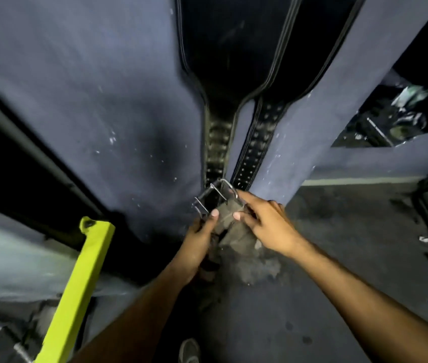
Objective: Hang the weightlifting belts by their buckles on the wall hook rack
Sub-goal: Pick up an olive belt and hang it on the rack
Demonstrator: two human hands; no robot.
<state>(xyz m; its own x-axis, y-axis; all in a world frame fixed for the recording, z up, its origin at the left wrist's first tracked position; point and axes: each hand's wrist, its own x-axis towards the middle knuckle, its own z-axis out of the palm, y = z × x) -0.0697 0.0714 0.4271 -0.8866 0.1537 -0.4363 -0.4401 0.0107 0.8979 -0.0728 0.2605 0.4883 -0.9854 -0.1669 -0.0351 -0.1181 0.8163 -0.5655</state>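
We see two black belts hanging flat on the far blue wall, with their ends low down near us. Our left hand grips the end of a belt just under the shiny metal buckle. Our right hand pinches a gray cloth beside it. The belt looks thick, stiff and heavy. We think the hard buckle is the best place to hold.

shiny metal buckle, matt leather belt
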